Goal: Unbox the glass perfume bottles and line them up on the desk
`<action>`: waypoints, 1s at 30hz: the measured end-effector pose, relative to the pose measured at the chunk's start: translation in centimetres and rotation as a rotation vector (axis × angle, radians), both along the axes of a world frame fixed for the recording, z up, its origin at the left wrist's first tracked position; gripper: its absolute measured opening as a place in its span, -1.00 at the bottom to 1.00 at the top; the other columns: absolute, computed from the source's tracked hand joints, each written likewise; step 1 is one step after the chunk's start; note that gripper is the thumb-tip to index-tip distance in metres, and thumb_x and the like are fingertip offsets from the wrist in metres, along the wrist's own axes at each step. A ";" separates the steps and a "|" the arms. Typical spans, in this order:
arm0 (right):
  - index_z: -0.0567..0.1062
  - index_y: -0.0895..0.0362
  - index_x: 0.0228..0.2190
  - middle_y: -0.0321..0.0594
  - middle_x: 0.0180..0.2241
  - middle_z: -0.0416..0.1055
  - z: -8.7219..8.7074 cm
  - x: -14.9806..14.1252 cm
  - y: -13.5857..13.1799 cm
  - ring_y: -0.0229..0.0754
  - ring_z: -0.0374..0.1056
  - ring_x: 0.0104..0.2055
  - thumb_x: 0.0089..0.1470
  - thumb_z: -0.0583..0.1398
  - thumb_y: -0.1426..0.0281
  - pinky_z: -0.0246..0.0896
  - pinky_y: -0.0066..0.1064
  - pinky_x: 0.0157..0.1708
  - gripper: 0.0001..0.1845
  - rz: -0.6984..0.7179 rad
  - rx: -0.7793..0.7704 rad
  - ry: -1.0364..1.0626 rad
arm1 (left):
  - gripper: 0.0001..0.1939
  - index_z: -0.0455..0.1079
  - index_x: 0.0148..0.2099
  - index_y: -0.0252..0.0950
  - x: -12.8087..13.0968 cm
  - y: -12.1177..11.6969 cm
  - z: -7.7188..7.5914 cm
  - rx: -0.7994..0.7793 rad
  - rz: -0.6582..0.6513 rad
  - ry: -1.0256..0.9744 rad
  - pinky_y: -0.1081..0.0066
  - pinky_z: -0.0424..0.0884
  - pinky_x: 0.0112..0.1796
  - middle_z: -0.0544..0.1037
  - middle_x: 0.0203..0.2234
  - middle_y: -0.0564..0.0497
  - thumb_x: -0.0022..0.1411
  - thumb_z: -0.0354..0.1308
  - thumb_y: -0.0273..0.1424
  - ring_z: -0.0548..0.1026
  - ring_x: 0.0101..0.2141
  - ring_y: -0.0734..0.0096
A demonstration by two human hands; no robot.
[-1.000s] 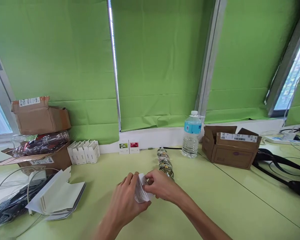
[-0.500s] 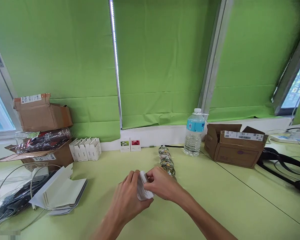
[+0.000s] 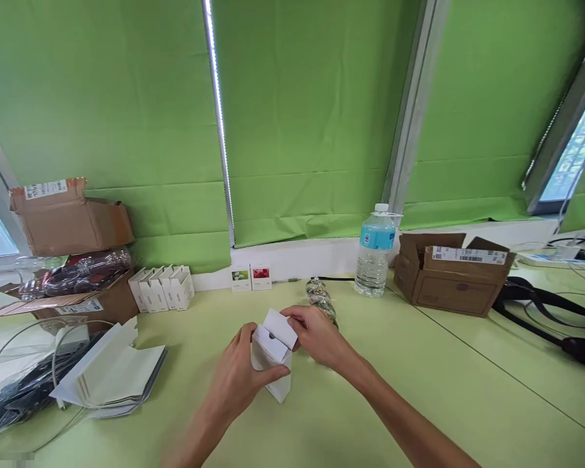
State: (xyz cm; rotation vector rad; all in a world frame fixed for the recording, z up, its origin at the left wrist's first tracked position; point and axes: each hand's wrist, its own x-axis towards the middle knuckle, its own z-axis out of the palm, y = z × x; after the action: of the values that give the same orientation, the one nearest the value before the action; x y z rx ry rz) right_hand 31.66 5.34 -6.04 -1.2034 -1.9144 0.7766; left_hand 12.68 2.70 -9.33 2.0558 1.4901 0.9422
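Observation:
A small white paper box [image 3: 272, 354] is held above the table, its top flap raised and a dark round notch showing near the edge. My left hand [image 3: 231, 374] wraps around its left side, thumb across the front. The fingers of my right hand [image 3: 324, 338] pinch the raised flap at the upper right; their tips are partly hidden behind it. Just beyond my right hand lies a row of shiny, clear round pieces [image 3: 320, 298], its near end covered by the hand. Whatever the box contains cannot be seen.
Several white boxes [image 3: 163, 289] stand at back left, beside stacked cardboard boxes [image 3: 73, 224]. Two small picture cards [image 3: 251, 277] lean at the wall. A water bottle [image 3: 374, 257] and open carton [image 3: 455, 276] stand right, near black straps [image 3: 541, 305]. Folded papers [image 3: 117, 377] lie left.
The white paper box has turned in my hands and its flap now stands open. My right hand has moved slightly up and right with the flap. The view has shifted a little.

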 end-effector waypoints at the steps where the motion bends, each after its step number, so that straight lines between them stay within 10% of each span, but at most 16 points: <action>1: 0.53 0.19 -0.30 -0.21 -0.46 0.48 -0.4 0.0 0.3 -0.23 0.38 -0.53 0.16 -0.01 0.40 0.22 -0.48 -0.55 -0.68 0.004 -0.003 0.020 | -0.40 0.19 0.03 -0.19 -0.2 0.1 0.1 -0.006 -0.047 -0.049 0.27 0.32 -0.17 0.46 -0.08 -0.06 -0.04 0.30 -0.19 0.42 -0.08 0.12; 7: 0.44 0.19 -0.15 -0.18 -0.38 0.48 -1.9 0.0 1.4 -0.20 0.40 -0.44 0.10 0.04 0.47 0.24 -0.46 -0.52 -0.71 -0.078 -0.015 0.016 | -0.60 0.21 -0.06 -0.20 -1.8 1.3 0.5 -0.107 -0.313 -0.298 0.32 0.37 -0.15 0.49 -0.19 0.01 0.06 0.25 -0.36 0.47 -0.19 0.31; 16: 0.61 0.02 -0.26 -0.14 0.07 0.35 2.0 0.4 -2.6 0.03 0.10 0.22 0.20 0.05 0.30 0.13 -0.21 0.04 -0.68 0.096 0.116 -0.317 | -0.84 0.25 -0.25 -0.20 -1.8 1.5 -0.5 0.139 -0.140 -0.120 0.40 0.34 -0.30 0.43 -0.30 0.09 0.15 0.18 -0.33 0.39 -0.34 0.42; 30: 0.57 -0.03 -0.19 -0.15 0.07 0.32 1.8 0.3 -3.3 0.03 0.10 0.21 0.19 0.08 0.26 0.09 -0.18 0.06 -0.72 0.075 0.099 -0.358 | -0.81 0.34 -0.14 -0.14 -2.1 1.1 0.3 0.125 -0.273 -0.038 0.43 0.42 -0.29 0.40 -0.15 0.03 0.16 0.17 -0.33 0.43 -0.25 0.41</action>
State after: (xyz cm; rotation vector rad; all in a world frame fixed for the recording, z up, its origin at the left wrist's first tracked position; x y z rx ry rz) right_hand 31.97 2.07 -4.20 -1.2809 -2.2705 0.5222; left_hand 10.57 3.83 -9.02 2.2450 1.1189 0.9773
